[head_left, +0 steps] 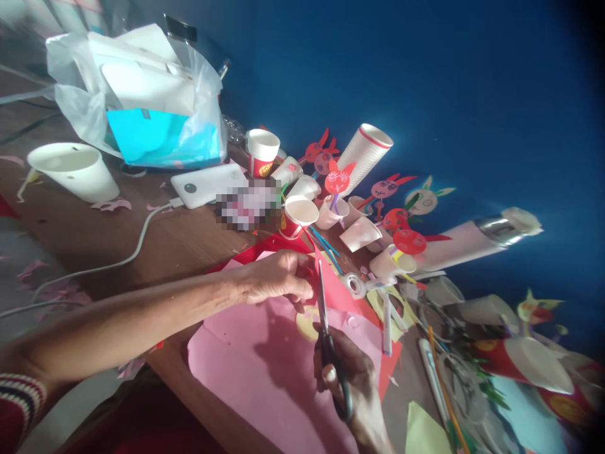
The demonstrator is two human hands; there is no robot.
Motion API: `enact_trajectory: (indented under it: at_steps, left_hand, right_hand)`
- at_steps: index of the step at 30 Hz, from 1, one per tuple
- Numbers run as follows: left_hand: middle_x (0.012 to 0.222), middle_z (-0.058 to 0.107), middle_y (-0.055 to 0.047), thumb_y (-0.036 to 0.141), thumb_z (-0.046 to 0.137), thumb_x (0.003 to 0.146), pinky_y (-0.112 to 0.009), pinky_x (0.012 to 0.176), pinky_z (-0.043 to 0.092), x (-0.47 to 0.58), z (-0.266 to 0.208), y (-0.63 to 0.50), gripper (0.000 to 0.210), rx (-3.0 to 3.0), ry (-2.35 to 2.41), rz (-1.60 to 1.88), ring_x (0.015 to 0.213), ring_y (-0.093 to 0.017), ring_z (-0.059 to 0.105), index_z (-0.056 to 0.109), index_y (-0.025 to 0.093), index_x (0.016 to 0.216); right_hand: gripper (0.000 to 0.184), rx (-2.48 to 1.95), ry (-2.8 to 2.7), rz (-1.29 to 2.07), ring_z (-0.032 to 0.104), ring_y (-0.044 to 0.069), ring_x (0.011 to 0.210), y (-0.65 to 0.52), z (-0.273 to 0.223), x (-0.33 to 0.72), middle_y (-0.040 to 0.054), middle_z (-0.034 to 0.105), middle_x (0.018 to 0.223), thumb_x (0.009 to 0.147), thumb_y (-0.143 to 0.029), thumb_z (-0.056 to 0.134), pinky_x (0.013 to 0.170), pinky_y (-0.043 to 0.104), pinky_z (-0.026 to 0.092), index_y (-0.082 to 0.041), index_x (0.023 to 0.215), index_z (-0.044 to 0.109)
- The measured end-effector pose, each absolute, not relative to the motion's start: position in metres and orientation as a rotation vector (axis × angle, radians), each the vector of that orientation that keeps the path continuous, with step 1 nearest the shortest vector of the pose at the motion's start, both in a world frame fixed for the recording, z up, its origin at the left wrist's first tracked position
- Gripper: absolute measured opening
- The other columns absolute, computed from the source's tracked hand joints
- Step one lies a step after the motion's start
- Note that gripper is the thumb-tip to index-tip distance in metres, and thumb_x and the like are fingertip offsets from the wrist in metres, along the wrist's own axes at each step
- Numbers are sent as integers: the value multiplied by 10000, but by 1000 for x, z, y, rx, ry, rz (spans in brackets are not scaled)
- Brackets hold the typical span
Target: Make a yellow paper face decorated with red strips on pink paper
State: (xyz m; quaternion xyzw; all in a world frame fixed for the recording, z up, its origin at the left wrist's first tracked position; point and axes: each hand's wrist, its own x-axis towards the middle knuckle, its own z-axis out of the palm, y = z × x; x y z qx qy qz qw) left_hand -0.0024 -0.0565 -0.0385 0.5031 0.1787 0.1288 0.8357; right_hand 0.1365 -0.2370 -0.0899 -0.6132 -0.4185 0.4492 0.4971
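Note:
My right hand [357, 378] is closed around the handles of a pair of scissors [327, 343], whose blades point up and away from me. My left hand [281, 277] is closed beside the blades, its fingertips pinching a piece of red paper [327, 277]. The blades lie against this paper, and just where they cut is too small to tell. Under both hands spreads a large pink sheet [227, 366] on the brown table [155, 246]. A small yellow round piece [308, 323] lies on the sheet between the hands, partly covered.
Paper cups [301, 214] with red animal faces [337, 180] on sticks crowd the back. A tape roll [354, 285] lies beyond the scissors. A cabled white power bank [208, 185], a big white cup [75, 170] and a plastic bag [142, 94] stand left. A pencil [447, 391] lies right.

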Motion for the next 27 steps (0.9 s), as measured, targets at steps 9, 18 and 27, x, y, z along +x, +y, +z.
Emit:
enact_trajectory:
  at_steps: [9, 18, 27]
  left_hand:
    - [637, 591, 25, 81, 617, 629, -216, 530, 522, -3, -40, -52, 261, 1081, 352, 216, 527, -77, 495, 650, 134, 883]
    - [647, 593, 16, 110, 630, 618, -241, 535, 520, -5, -41, -49, 205, 1094, 343, 184, 523, -79, 483, 640, 126, 822]
    - [617, 567, 22, 118, 627, 563, -236, 513, 489, -7, -34, -49, 218, 1063, 360, 187, 505, -77, 454, 609, 124, 780]
  right_hand:
    - [532, -1447, -974, 1074, 409, 58, 387, -241, -90, 137, -61, 485, 488, 693, -590, 711, 377, 151, 407, -206, 1061, 676]
    - [524, -1440, -943, 1108, 410, 53, 382, -243, -91, 140, -62, 475, 483, 693, -569, 723, 382, 150, 411, -212, 1074, 688]
    - [705, -1542, -778, 1185, 396, 57, 394, -235, -69, 129, -47, 509, 508, 567, -668, 754, 383, 177, 399, -164, 1056, 691]
